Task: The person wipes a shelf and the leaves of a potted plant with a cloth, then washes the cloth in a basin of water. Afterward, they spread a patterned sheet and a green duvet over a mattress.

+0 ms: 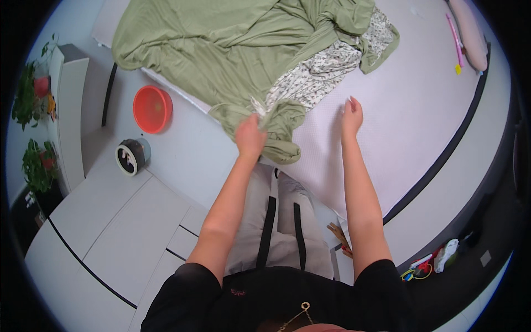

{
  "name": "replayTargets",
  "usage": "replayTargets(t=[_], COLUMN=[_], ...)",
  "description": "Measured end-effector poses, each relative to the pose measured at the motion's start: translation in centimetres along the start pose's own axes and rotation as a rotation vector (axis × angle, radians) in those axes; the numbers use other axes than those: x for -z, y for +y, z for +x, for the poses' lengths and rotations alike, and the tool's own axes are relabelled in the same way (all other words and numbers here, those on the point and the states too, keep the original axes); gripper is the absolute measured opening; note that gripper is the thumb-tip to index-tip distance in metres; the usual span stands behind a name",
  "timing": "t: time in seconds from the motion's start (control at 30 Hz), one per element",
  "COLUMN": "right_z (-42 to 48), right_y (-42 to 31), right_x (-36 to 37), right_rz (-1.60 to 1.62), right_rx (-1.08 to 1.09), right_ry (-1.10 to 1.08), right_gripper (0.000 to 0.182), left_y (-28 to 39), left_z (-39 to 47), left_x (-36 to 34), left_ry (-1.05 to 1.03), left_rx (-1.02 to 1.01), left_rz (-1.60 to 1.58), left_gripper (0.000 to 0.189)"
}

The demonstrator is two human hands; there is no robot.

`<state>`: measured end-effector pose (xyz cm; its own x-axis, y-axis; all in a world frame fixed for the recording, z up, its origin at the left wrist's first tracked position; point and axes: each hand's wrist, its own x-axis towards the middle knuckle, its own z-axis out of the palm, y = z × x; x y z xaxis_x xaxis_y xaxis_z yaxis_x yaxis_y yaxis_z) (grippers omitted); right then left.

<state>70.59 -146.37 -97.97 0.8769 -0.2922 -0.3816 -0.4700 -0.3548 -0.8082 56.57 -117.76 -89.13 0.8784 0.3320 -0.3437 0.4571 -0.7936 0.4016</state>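
Observation:
A sage-green duvet cover with a floral-print white side lies rumpled over the far left part of the bed. One corner is bunched close to me at the bed's edge. My left hand, blurred, is closed on this bunched green cloth. Over the pale, textured mattress surface is my right hand, to the right of the bunch and apart from it. Its fingers are curled, no cloth shows in them, and whether they close fully is hidden.
An orange-red basin and a small dark bin with a pale rim stand on the floor at left. Potted plants flank a white cabinet. A pink cushion lies at far right. Small items sit on a dark surface.

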Motion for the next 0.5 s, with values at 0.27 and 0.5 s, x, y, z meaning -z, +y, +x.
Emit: replayTargets(t=[0.27,0.5], right_z=[0.9,-5.4], right_y=[-8.7,-10.3], right_x=[-8.0,-12.2], right_rz=[0.160,-0.425], right_rx=[-0.300,0.248], right_ry=[-0.103,0.107], right_gripper=[0.069,0.057], left_y=[5.3,5.3], left_z=[-15.9,-22.5], left_x=[-1.0,2.8], left_ry=[-0.503,-0.545], left_rx=[-0.732,-0.401], left_rz=[-0.313,-0.542], left_gripper=[0.032,0.029])
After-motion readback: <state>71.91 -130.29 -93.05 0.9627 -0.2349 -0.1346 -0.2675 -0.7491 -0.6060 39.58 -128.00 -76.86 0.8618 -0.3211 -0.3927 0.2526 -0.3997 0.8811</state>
